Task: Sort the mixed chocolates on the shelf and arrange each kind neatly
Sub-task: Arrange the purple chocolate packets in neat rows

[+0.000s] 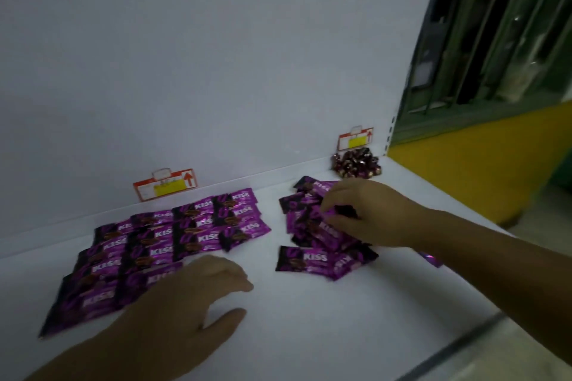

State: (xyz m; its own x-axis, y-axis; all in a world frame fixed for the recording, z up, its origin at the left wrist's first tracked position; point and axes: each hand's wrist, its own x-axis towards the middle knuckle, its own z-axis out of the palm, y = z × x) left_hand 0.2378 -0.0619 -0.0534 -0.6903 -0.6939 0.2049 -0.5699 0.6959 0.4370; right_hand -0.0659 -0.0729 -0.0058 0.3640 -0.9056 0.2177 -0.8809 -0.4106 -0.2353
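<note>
Chocolate pile (pixel 305 258) toward the shelf's (pixel 309 318) right edge: right hand (pixel 368 213) fingers curl on it. Left hand (pixel 185 303), fingers relaxed apart, hovers at the rows (pixel 185 235). Next, probably, lay one squarely there.

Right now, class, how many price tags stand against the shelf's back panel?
2. One price tag behind the neat purple packets; the other behind the dark wrapped chocolates, far right. None hidden.

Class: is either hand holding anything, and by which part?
Left hand holds nothing. Right hand curls its fingers into the loose packet pile; a grip cannot be told.
</note>
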